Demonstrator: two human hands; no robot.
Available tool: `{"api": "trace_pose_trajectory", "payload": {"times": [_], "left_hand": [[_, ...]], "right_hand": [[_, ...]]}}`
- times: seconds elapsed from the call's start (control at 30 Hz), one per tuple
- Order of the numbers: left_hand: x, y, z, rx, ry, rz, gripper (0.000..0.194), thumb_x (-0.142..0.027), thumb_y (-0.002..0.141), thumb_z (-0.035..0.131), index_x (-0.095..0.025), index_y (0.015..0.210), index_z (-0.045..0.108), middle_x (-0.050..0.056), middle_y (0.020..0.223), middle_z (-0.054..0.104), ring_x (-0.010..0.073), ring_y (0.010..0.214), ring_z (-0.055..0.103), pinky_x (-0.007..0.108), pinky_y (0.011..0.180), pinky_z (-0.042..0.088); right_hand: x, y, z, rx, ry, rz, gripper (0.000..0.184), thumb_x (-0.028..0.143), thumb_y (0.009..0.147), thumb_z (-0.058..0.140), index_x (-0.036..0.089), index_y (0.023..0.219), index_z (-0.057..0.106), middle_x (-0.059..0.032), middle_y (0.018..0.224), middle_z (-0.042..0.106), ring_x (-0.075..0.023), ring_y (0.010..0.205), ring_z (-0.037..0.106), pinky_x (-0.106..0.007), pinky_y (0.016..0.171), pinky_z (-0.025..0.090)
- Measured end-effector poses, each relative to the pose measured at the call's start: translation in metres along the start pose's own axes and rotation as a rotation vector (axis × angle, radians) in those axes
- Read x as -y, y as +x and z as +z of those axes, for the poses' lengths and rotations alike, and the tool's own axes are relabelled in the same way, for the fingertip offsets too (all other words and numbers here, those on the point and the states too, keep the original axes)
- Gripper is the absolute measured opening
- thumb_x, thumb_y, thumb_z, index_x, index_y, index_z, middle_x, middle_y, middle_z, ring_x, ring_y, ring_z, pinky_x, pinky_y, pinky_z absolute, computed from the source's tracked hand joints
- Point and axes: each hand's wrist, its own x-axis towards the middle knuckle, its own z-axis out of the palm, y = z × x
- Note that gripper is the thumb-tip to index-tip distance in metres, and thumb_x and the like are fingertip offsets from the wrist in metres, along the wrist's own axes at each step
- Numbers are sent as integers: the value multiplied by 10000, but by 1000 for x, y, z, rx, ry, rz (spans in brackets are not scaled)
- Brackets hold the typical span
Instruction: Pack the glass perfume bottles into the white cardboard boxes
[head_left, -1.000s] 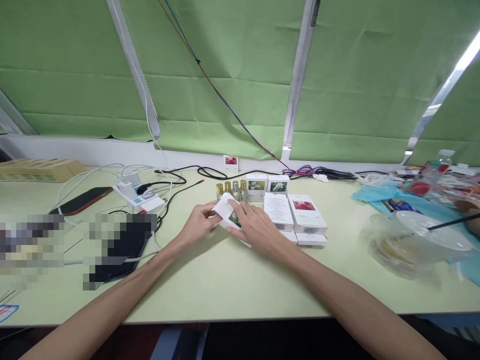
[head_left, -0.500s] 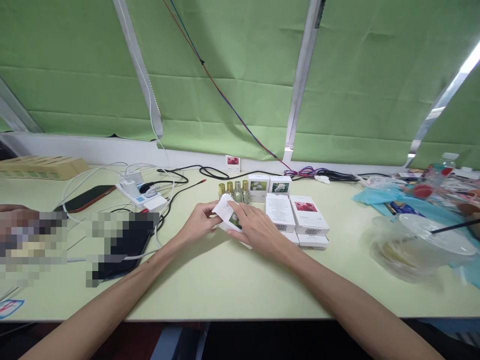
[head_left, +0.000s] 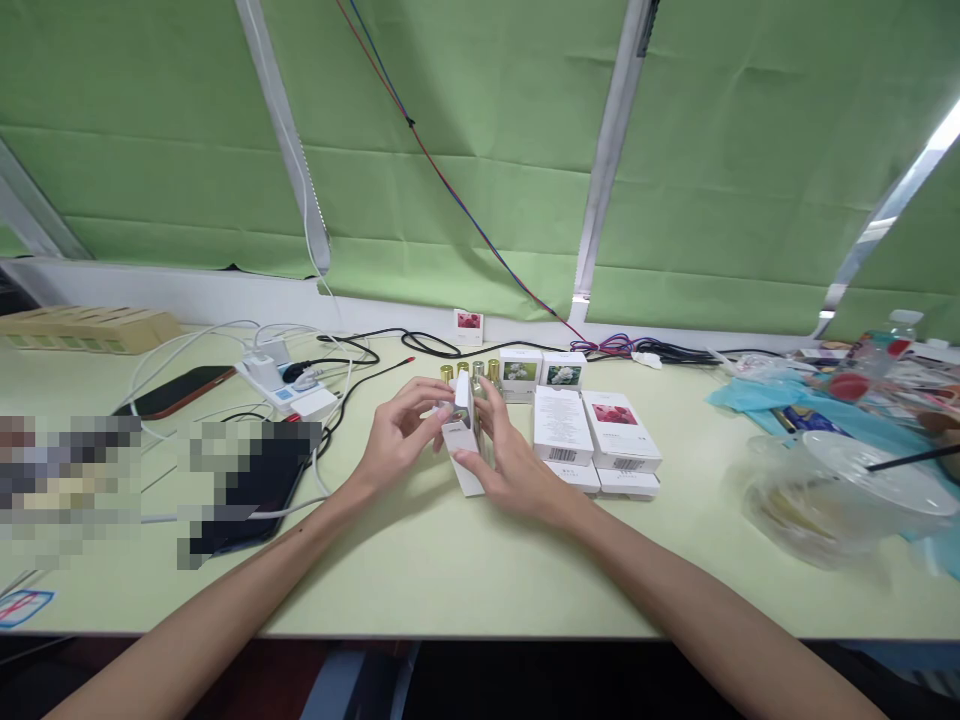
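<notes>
A small white box (head_left: 464,464) stands upright between my hands, its top end open with a flap raised. My right hand (head_left: 514,462) grips the box from the right, thumb on the near side and fingers behind. At the top left of the box, my left hand (head_left: 399,437) has its thumb and fingers closed about the open edge. What lies inside the box cannot be made out. Just behind it stand several small glass bottles (head_left: 493,378) with gold or silver caps, partly hidden by my fingers.
White boxes (head_left: 562,425) lie stacked on the right, with two flower-picture boxes (head_left: 520,375) behind. A power strip (head_left: 281,388), cables and a dark phone (head_left: 180,390) lie left. A lidded plastic cup (head_left: 840,495) with a straw stands right, near blue plastic (head_left: 757,392).
The white box has turned from tilted to upright, and its open top now shows. My left hand has moved up to the top edge; my right hand has shifted to its right side.
</notes>
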Motion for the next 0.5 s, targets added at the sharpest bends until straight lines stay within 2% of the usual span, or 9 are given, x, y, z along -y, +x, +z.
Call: {"api": "trace_pose_trajectory", "payload": {"times": [0.1,0.2,0.3,0.37,0.5], "left_hand": [[2,-1,2,11,-1,19,232,-400,864,745,-197,976,752,106,1082,599,167,781,642,242,521,540],[3,-2,2,41,21,64,241,-406,878,733,-203,1006,754,117,1101,607,228,989,648,314,741,600],[4,-4,1,74,24,114,265,-422,894,710,-214,1055,746,123,1118,613,258,1103,619,392,933,571],[5,-5,0,90,28,142,270,-420,909,689,-221,1086,736,126,1139,606,263,1126,607,395,954,558],[8,-6,-1,108,45,178,246,-366,943,648,-228,1139,702,117,1197,567,234,1086,614,362,920,559]], "right_hand": [[0,2,0,-9,57,14,906,301,1014,542,239,1616,-133,-189,1615,386,-236,1461,464,-470,1157,454],[2,3,-1,-33,120,27,935,332,1008,570,272,1613,-140,-165,1591,430,-224,1406,530,-442,1125,489],[4,5,-1,-75,177,88,901,399,1009,573,270,1620,-77,-160,1504,527,-236,1321,602,-455,1070,532],[4,5,0,-87,213,118,843,405,1016,558,257,1617,-14,-158,1445,576,-237,1255,643,-450,1031,557],[2,6,2,-126,237,72,723,375,1025,527,232,1582,89,-143,1401,607,-212,1202,667,-413,1038,558]]}}
